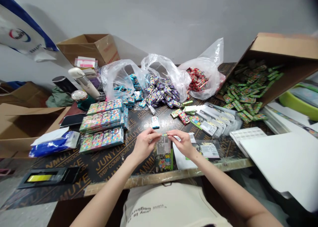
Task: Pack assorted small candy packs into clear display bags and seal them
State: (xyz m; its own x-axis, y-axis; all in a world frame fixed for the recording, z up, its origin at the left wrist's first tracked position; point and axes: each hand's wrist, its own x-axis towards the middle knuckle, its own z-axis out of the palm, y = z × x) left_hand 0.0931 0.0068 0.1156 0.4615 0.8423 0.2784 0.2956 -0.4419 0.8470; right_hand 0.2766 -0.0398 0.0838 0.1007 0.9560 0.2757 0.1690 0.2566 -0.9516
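My left hand (146,141) and my right hand (182,141) meet near the front of the table, fingertips pinched. Between them is a small green pack (164,134), seen nearly edge-on and largely covered by the fingers. Just below it a printed plastic bag (164,158) with green artwork and a pale label lies flat. A small blue-and-white pack (155,122) rests beyond my left hand. Past my right hand lie a red pack (184,118) and a green pack (176,113). Another printed bag (210,150) lies right of my right wrist, partly over white paper.
Open plastic bags spill blue packs (135,83), purple packs (162,91) and red packs (197,79) at the back. A tipped carton (280,44) holds green packs. Wrapped multi-packs (101,139) stand left; clear printed bags (216,119) fan out right. A phone (72,120) lies left.
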